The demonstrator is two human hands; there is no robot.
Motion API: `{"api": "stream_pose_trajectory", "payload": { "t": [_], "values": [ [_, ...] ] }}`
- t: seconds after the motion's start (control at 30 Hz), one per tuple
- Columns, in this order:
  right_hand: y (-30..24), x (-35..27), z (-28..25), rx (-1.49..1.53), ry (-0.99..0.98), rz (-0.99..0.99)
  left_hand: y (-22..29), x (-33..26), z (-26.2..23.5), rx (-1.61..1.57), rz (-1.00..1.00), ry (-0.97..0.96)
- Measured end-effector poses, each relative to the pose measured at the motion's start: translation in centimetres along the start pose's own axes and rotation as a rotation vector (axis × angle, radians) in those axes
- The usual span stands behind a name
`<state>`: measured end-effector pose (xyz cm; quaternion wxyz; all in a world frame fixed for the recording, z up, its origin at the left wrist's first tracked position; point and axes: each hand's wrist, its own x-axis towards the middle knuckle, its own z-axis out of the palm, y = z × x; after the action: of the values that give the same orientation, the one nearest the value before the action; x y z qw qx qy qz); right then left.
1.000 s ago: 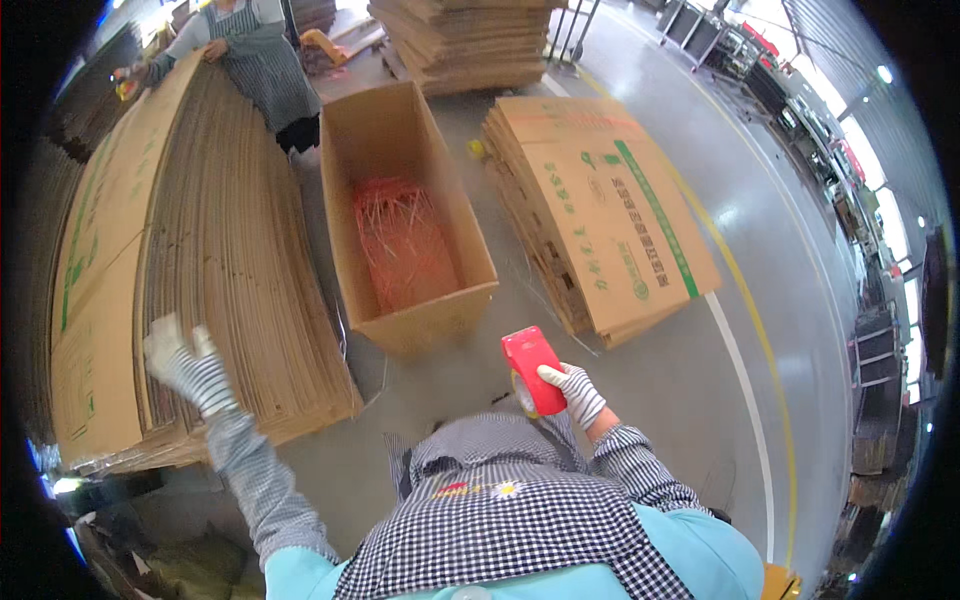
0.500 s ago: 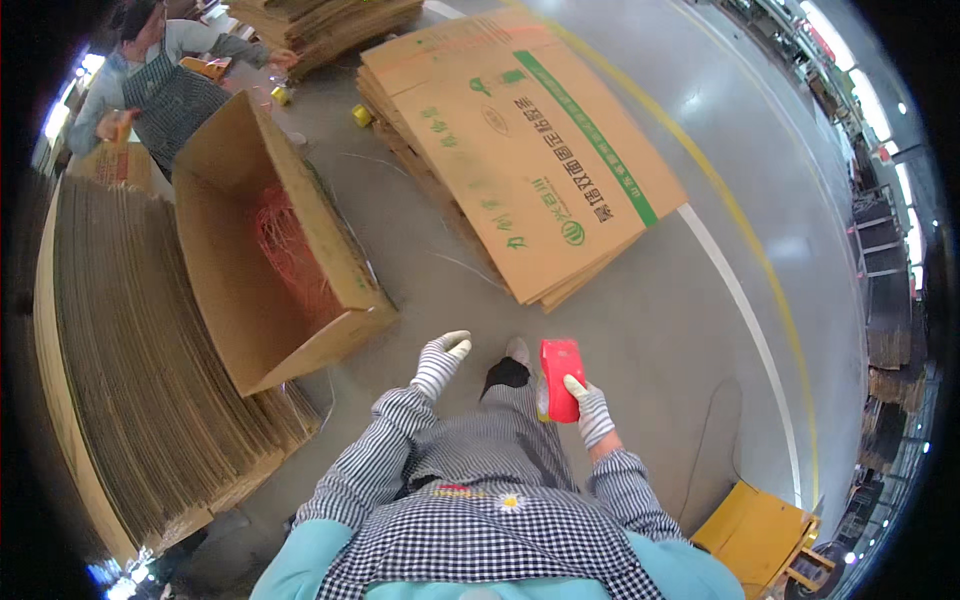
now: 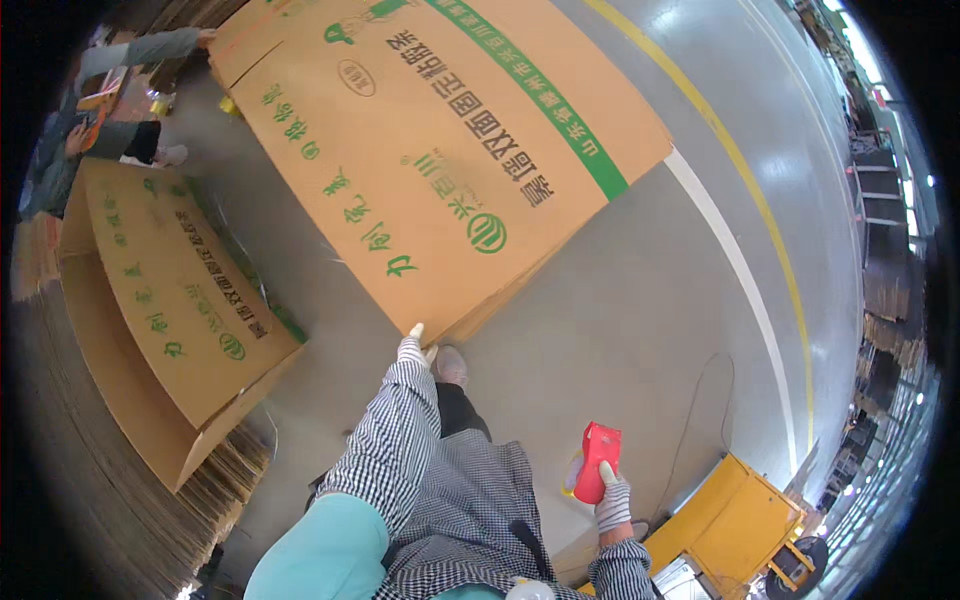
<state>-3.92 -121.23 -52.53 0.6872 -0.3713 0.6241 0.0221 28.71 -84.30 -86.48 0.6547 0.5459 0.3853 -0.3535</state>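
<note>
The flattened carton (image 3: 440, 150) lies topmost on a low stack of flat cardboard on the grey floor (image 3: 640, 330), its printed face up and its near corner pointing toward the person. The left hand (image 3: 411, 347), in a white knit glove, touches that corner with fingers extended rather than closed; it looks placed to lift the top sheet off the stack, though I cannot tell whether it grips the edge. The right hand (image 3: 611, 500), also gloved, is clamped round one red tape dispenser (image 3: 596, 461), held low beside the hip, likely out of the way. To the left stands one opened box (image 3: 165, 310), tipped on its side, resting against another stack of flat cardboard (image 3: 90, 480). A yellow cart (image 3: 735, 515) sits behind, and another person's sleeve (image 3: 135, 50) shows at the far left.
</note>
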Motion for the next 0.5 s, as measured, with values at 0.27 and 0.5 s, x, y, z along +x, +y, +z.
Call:
{"api": "stream_pose_trajectory", "payload": {
  "t": [0.27,0.5],
  "values": [
    [-2.4,0.3,3.5,0.112,0.032,0.028,3.6,-12.7,12.5,-0.051,-0.338,0.143],
    [2.6,12.5,10.4,0.19,0.007,-0.003,6.9,-26.8,11.5,0.265,0.297,-0.043]
  ]
}}
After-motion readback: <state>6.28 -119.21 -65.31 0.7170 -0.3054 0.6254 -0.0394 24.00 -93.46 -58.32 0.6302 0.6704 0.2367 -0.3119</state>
